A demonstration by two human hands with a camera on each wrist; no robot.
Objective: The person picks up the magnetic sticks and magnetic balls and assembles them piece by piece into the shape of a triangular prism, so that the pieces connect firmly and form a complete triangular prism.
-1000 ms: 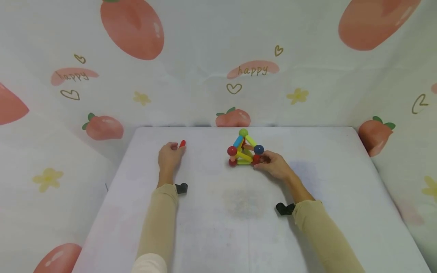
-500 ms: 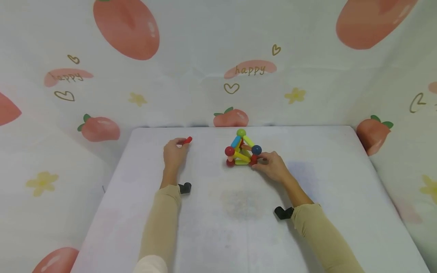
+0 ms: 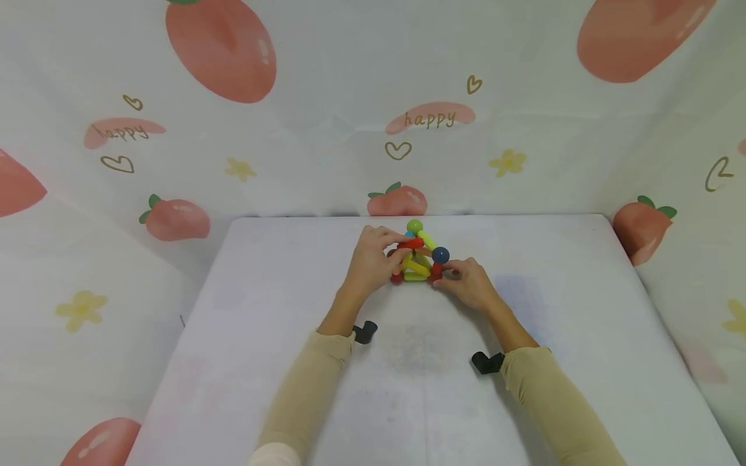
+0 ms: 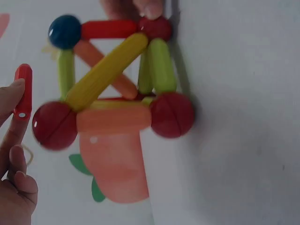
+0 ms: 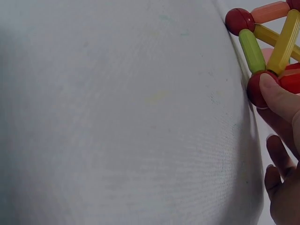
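Note:
A frame of coloured rods and balls stands on the table, with a green ball at its top back and a dark blue ball at the right. Between thumb and fingers my left hand pinches a loose red rod, held up beside the frame's upper part. In the head view this hand hides the frame's left side. My right hand grips the lower right red ball, thumb pressed on it. A yellow rod runs diagonally across one side, above an orange rod.
The white-covered table runs up to a fruit-print cloth behind it. Black wrist camera mounts stick out from the left and right sleeves.
My left hand has carried the red rod rightward from the table's left side to the frame. My right hand has stayed at the lower right ball.

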